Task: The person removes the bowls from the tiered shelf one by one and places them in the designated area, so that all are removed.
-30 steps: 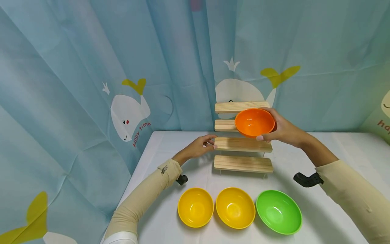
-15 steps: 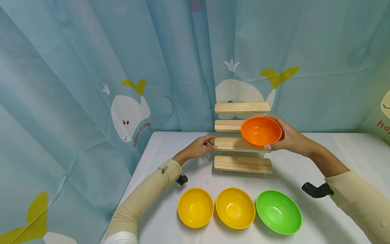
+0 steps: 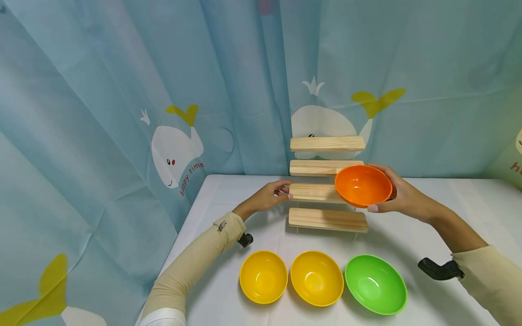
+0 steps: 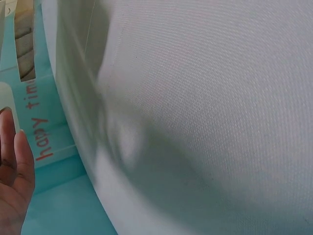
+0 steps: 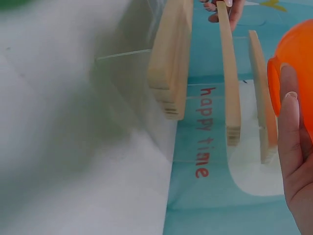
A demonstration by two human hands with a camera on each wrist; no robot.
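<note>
An orange bowl [image 3: 363, 184] is held at its right side by my right hand [image 3: 401, 192], thumb in front and fingers behind. It is raised in front of the right end of a tiered wooden rack [image 3: 326, 219], overlapping the middle planks in the head view. In the right wrist view, fingers press along the orange bowl's [image 5: 298, 63] outside, near its foot ring. My left hand [image 3: 267, 195] grips the left end of the rack's second plank from the bottom, thumb at the front edge. The left wrist view catches only part of the left hand [image 4: 14, 181].
Along the near side of the white table [image 3: 440, 203] stand two yellow bowls [image 3: 263, 277] and a green bowl [image 3: 376, 284] in a row. Behind the rack hangs a blue curtain [image 3: 244, 90] with whale prints.
My right hand has brought the orange bowl down and to the right, away from the upper planks. The left hand stays at the rack's left end, and the other bowls have not moved.
</note>
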